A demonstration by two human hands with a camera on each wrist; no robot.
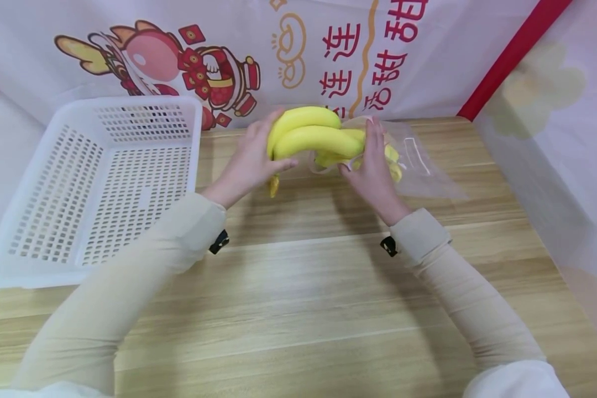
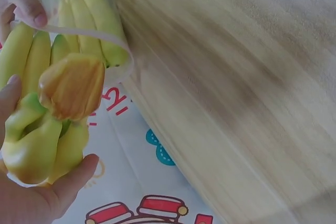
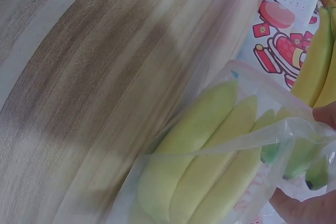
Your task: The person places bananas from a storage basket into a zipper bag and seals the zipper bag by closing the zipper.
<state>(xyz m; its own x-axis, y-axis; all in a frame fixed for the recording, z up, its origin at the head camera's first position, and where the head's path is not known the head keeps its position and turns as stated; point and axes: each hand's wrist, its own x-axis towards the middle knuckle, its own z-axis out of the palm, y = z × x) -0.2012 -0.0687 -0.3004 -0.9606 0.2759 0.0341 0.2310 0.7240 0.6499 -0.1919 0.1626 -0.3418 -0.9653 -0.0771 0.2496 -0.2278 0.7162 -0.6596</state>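
My left hand (image 1: 249, 161) grips a bunch of yellow bananas (image 1: 318, 139) around its stem end, thumb in front. The bunch's brown cut stem (image 2: 72, 86) faces the left wrist view, and the tips point right into the mouth of a clear plastic bag (image 1: 423, 168). With thumb and fingers, my right hand (image 1: 375, 171) holds the bag at its mouth. Inside the bag lies another bunch of bananas (image 3: 205, 156), seen through the film. The green-tipped ends of the held bunch overlap the bag's edge in the right wrist view.
A white perforated plastic basket (image 1: 198, 138) stands at the left of the wooden table (image 1: 298, 298). Behind the table's back edge hangs a white cloth (image 1: 258, 33) printed with red characters and a cartoon figure. Another pale cloth wall (image 1: 552, 138) borders the right side.
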